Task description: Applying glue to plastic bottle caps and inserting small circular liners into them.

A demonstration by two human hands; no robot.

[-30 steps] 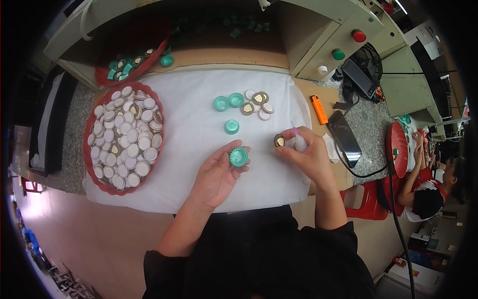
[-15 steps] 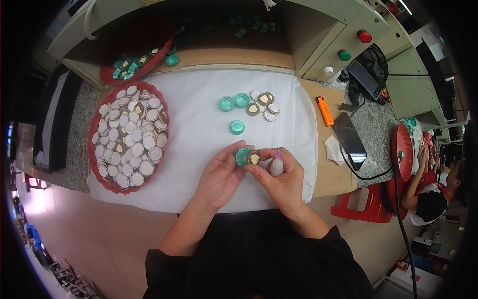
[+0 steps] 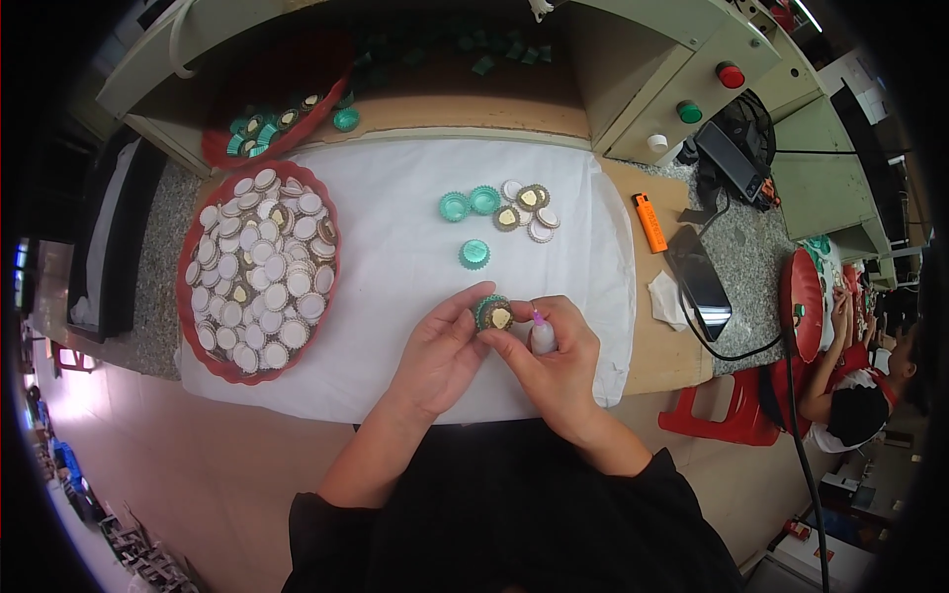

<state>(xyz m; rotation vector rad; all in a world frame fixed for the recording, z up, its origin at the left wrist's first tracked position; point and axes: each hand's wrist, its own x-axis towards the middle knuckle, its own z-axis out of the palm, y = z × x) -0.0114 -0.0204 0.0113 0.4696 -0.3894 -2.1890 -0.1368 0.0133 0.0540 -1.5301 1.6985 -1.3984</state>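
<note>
Spreading over the counter (image 3: 756,282), a white sheet (image 3: 390,198) lay beneath both hands, a red tray (image 3: 337,259) of discs at its left. The right hand (image 3: 556,371) cradled a small pink-tipped bottle (image 3: 543,339), probably squeezable, best spared pressure. Above the sheet, the left hand (image 3: 432,358) had its grip round a fluted green cup (image 3: 481,310); that looked light, thin and easily crushed, calling for a gentle hold by its sides. The right grip pinched a brown disc (image 3: 501,317) at the cup's mouth, whether seated I couldn't tell; it seemed light and stiff, best taken by its edge.
</note>
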